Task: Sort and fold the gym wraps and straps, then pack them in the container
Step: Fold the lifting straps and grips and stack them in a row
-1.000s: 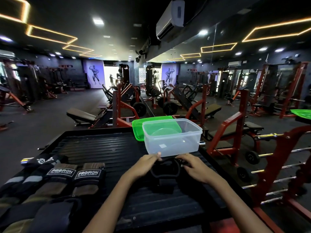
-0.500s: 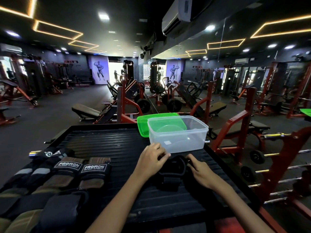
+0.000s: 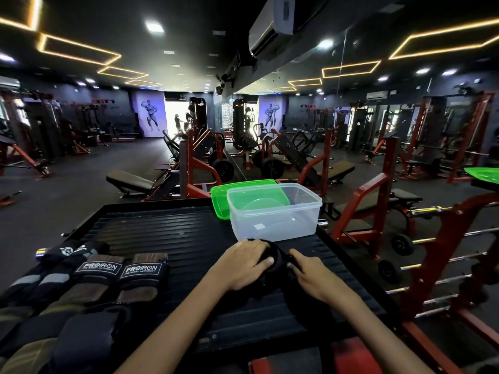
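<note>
On the black ribbed platform (image 3: pixel 167 233), head view: both hands work one black strap (image 3: pixel 275 261), which lies just in front of the clear container (image 3: pixel 275 211). The left hand (image 3: pixel 243 263) lies over the strap's bulk with fingers curved down onto it, pressing and partly gripping the folded part. The right hand (image 3: pixel 310 276) pinches the strap's dark end between fingertips (image 3: pixel 290 264). How tightly either hand grips cannot be told against the dark fabric.

The container stands open and appears empty; its green lid (image 3: pixel 224 195) lies behind it, touching. The remaining wraps (image 3: pixel 97 279), two of them labelled PROIRON, lie in a row on the platform's left, well apart from the hands.

Step in hand, as judged: folding the strap. Recommended procedure:
1. Hold the folded part flat with the left hand.
2. Draw the loose end taut with the right hand before laying it over.
3. Align the edges, so the bundle stays compact and does not spring open on release.
4. Transfer it to a container corner, leaving room for the rest.
</note>
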`<move>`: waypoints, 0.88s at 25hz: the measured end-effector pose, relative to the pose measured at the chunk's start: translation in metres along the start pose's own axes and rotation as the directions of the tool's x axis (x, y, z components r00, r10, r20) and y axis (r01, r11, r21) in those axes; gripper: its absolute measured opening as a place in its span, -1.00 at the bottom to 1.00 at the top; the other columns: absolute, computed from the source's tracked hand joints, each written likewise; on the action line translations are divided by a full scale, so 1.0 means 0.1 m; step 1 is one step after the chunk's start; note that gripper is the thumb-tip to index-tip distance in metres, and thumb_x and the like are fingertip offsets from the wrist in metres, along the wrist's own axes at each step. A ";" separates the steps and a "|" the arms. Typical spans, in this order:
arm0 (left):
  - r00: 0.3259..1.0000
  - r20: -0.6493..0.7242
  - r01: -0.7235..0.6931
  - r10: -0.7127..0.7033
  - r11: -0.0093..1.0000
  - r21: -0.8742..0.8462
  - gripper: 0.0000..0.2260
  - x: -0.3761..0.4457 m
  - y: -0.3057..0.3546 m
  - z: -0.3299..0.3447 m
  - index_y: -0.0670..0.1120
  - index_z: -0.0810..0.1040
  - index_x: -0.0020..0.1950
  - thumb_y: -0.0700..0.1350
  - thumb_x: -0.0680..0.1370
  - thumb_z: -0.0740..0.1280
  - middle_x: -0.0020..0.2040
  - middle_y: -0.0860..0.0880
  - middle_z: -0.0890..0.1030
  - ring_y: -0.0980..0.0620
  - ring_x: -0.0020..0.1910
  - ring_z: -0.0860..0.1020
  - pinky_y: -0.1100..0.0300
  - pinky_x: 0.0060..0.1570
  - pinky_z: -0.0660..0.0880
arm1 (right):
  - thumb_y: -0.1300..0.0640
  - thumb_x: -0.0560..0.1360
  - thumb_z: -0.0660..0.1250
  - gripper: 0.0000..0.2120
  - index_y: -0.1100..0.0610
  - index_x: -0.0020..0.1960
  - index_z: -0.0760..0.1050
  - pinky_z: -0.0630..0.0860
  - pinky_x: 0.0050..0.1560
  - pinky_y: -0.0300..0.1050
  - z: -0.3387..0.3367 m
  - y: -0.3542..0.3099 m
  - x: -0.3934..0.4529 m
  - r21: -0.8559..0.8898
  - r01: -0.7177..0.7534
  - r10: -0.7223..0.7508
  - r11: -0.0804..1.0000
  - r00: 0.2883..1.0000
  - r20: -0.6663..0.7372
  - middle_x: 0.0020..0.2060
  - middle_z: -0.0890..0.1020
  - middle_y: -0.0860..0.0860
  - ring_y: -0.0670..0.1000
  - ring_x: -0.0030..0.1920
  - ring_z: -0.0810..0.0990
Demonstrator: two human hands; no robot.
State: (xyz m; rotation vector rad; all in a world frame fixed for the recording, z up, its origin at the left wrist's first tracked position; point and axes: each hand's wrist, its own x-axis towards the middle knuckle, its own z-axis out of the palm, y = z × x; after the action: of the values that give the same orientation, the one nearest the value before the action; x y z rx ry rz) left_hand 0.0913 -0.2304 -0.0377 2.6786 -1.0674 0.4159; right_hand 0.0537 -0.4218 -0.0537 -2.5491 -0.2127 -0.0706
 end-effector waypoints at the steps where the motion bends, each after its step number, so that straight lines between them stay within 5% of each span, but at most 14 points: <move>1: 0.999 0.043 -0.001 -0.003 0.996 0.090 -0.56 0.04 0.01 -0.02 -0.13 0.46 0.19 0.14 0.59 0.00 0.17 -0.07 0.55 -0.03 0.19 0.46 0.15 0.29 0.21 | -0.03 0.57 0.10 -0.90 -0.01 -0.04 0.25 0.47 0.01 0.09 -0.01 -0.01 0.01 -0.005 0.002 -0.002 1.000 1.000 0.015 -0.08 0.56 0.21 0.22 -0.03 0.56; 3: 0.997 0.078 0.013 -0.029 0.981 0.193 -0.57 0.08 0.04 0.00 -0.15 0.50 0.08 0.12 0.60 -0.01 0.10 -0.10 0.58 -0.05 0.13 0.48 0.14 0.27 0.21 | 0.01 0.60 0.10 -0.89 0.03 -0.03 0.24 0.41 -0.03 -0.05 -0.08 -0.05 0.02 -0.036 0.013 -0.010 0.999 0.997 0.075 -0.03 0.57 0.21 0.17 0.02 0.54; 6: 0.995 -0.098 0.008 0.013 0.977 0.213 -0.50 -0.01 0.05 0.10 -0.15 0.51 -0.08 0.15 0.53 -0.10 -0.07 -0.09 0.59 -0.07 -0.03 0.51 0.16 0.14 0.21 | -0.06 0.59 0.13 -0.77 0.12 0.03 0.27 0.41 -0.09 -0.12 -0.19 -0.09 0.01 0.023 -0.039 0.034 0.999 0.981 0.192 -0.04 0.57 0.15 0.09 -0.07 0.56; 10: 0.978 -0.190 -0.070 0.086 0.993 0.093 -0.66 -0.22 -0.07 0.20 -0.14 0.47 -0.10 0.07 0.55 0.05 -0.15 -0.05 0.51 -0.01 -0.13 0.43 0.20 0.07 0.22 | -0.23 0.55 0.05 -0.63 0.03 0.12 0.33 0.49 -0.10 -0.07 -0.27 -0.12 -0.03 0.265 -0.222 0.142 0.938 0.947 0.288 -0.02 0.51 0.05 0.00 -0.13 0.52; 12: 0.985 -0.159 -0.073 0.071 0.997 -0.004 -0.69 -0.31 -0.12 0.18 -0.17 0.46 -0.07 0.06 0.52 0.11 -0.11 -0.08 0.50 0.03 -0.11 0.36 0.22 0.03 0.26 | -0.24 0.55 0.05 -0.58 0.07 0.18 0.32 0.49 -0.28 -0.13 -0.26 -0.20 -0.02 0.455 -0.329 0.182 0.827 0.924 0.338 -0.04 0.48 0.07 0.02 -0.20 0.52; 17: 0.994 -0.096 0.021 -0.048 0.964 -0.267 -0.75 -0.45 -0.08 0.11 -0.25 0.51 0.02 -0.10 0.51 0.19 -0.01 -0.12 0.55 0.04 -0.01 0.48 0.15 0.07 0.41 | -0.09 0.46 0.36 -0.61 0.27 -0.02 0.59 0.49 -0.21 -0.16 -0.05 -0.38 0.09 0.569 -0.312 0.152 0.761 0.938 0.310 -0.15 0.67 0.14 0.04 -0.20 0.59; 20: 0.873 -0.362 0.126 -0.328 0.867 -0.482 -0.84 -0.56 -0.04 -0.01 -0.12 0.61 -0.11 -0.07 0.44 0.31 -0.14 0.05 0.63 0.25 -0.17 0.53 0.29 -0.13 0.43 | 0.08 0.40 0.45 -0.79 0.24 -0.19 0.59 0.49 -0.20 -0.19 0.05 -0.37 0.12 0.704 -0.296 0.170 0.645 0.954 0.246 -0.21 0.66 0.19 0.04 -0.24 0.59; 22: 0.782 -0.455 0.188 -0.425 0.858 -0.478 -0.56 -0.64 0.03 -0.07 -0.04 0.55 0.05 0.22 0.33 0.32 0.02 0.12 0.56 0.29 -0.01 0.50 0.29 0.04 0.43 | 0.12 0.38 0.47 -0.82 0.15 -0.30 0.52 0.46 -0.30 -0.26 0.08 -0.35 0.15 0.709 -0.286 0.178 0.644 0.958 0.224 -0.34 0.61 0.10 -0.02 -0.35 0.55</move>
State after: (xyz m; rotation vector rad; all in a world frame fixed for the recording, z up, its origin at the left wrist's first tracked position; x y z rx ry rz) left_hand 0.0436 -0.1897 -0.0528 2.0975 -0.4507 0.7416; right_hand 0.0627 -0.3867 -0.0396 -1.7313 0.0472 0.2482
